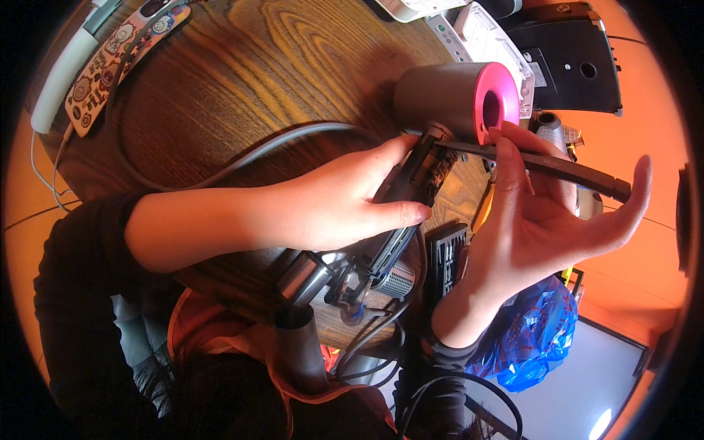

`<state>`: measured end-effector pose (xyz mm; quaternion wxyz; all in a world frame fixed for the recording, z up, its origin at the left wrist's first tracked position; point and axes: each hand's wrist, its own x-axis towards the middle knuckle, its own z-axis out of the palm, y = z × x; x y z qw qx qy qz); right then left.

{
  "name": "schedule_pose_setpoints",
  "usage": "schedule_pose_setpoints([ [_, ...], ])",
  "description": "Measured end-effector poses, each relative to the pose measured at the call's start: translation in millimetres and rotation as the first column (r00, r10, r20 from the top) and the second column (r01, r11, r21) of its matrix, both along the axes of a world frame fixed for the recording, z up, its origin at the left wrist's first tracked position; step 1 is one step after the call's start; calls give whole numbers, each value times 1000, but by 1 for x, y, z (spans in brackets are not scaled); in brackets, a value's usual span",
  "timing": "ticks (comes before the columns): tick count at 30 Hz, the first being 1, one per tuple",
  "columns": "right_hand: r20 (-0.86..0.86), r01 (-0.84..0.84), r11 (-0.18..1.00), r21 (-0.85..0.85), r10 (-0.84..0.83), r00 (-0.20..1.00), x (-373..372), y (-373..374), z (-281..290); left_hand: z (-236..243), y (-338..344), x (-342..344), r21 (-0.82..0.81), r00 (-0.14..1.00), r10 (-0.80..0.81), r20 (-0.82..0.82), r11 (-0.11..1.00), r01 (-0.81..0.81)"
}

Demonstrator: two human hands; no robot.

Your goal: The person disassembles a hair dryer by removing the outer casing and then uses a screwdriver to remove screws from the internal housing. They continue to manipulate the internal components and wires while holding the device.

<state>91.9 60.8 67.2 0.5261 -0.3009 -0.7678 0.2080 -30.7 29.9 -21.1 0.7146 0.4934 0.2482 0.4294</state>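
My left hand (337,198) is closed around a black, slim hair dryer handle core (400,238) with exposed inner parts at its upper end. Between the thumb and fingers of my right hand (535,205) is a pair of dark tweezers (557,167), its little finger stretched along the far end. The tips reach the upper end of the core; whether they grip anything there is too small to tell. Just beyond both hands lies a grey hair dryer head (440,95) with a pink ring (502,103). A perforated metal cylinder (397,279) is below the core.
A grey cable (293,132) curves across the wooden table (257,66). A sticker-covered strip (110,70) lies at the far left. A dark tube (301,348) stands near my body. At right are a black slotted part (444,257) and a blue plastic bag (539,330).
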Motion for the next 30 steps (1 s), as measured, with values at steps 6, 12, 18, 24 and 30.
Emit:
schedule_pose_setpoints([
  [6, 4, -5, 1000, 9, 5, 1000, -1, 0, 0, 1, -1, 0, -50, 1000, -19, 12, 999, 20],
  [12, 16, -11, 1000, 7, 11, 1000, -2, 3, -2, 3, -2, 0, -41, 1000, -8, 9, 999, 8],
  [18, 20, -34, 999, -10, 34, 999, 1, 1, 0, 4, -2, -1, -60, 1000, -11, 19, 998, 12],
  [24, 25, -57, 998, -14, 57, 998, 4, 3, -2, 5, -2, -1, -49, 1000, -7, 26, 999, 8],
  [30, 25, -105, 994, -28, 105, 994, 7, 7, -2, 4, -3, -2, -48, 999, -16, 35, 999, 18],
])
